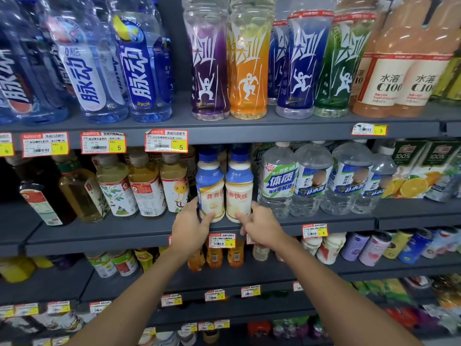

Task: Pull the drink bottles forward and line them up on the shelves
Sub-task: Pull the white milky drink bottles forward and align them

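On the middle grey metal shelf (149, 233): left hand (190, 227) wraps the base of the left blue-capped creamy milk bottle (210, 188), right hand (259, 227) cups its upright twin (239, 188). Both bottles sit straight beyond the hands, set back from the edge; pull goes toward the body.

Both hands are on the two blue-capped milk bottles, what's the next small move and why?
Probably draw both milk bottles forward to the shelf edge: the left hand and right hand already cup their bases, and bare shelf shows in front.
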`<state>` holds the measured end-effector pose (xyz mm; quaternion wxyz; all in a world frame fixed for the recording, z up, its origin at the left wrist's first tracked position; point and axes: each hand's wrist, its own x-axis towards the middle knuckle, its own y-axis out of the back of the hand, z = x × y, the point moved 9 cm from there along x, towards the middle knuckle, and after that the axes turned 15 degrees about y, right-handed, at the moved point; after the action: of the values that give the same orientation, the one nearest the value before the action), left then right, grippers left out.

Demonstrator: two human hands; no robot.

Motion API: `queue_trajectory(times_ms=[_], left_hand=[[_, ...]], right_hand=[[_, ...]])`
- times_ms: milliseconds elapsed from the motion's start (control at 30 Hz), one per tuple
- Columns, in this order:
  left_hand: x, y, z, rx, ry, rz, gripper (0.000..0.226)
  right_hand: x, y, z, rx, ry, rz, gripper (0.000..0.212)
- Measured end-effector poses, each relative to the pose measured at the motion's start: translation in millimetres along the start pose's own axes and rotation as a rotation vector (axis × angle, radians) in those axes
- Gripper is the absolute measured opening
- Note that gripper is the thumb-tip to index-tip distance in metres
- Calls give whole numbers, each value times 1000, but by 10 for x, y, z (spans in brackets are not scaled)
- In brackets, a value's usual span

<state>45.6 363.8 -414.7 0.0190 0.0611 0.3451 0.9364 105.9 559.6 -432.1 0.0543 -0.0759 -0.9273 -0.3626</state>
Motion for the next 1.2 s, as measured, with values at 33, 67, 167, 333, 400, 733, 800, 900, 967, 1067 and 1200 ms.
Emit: queue_trajectory(times_ms=[33, 67, 167, 333, 400, 733, 800, 900, 967, 1067, 1200], left_hand=[[16, -3, -1, -5, 2, -17, 53], [25, -7, 6, -9, 2, -29, 54], [29, -22, 26, -27, -6, -47, 55], [15, -20, 14, -34, -25, -49, 57], [1, 1, 43, -46, -44, -43, 57], [29, -19, 65, -97, -73, -73, 57], [47, -35, 56, -101, -66, -92, 62], [86, -60, 44, -94, -40, -100, 74], [99, -78, 47, -87, -36, -93, 79], [110, -103, 66, -78, -48, -83, 77], [144, -112, 73, -57, -52, -99, 74]], right_hand=[[-4, -4, 13, 30, 3, -30, 29], [-3, -7, 19, 47, 8, -49, 25], [9, -32, 9, 26, 24, -90, 18], [17, -5, 26, -43, 6, -101, 12], [11, 22, 36, -88, 11, -89, 13], [20, 136, -14, -251, 82, 123, 62], [49, 124, -6, -263, 89, 105, 60], [79, 92, -3, -291, 91, 43, 60], [86, 82, 0, -312, 83, 14, 60], [75, 78, -20, -315, 84, 0, 61], [65, 100, -59, -311, 95, 11, 61]])
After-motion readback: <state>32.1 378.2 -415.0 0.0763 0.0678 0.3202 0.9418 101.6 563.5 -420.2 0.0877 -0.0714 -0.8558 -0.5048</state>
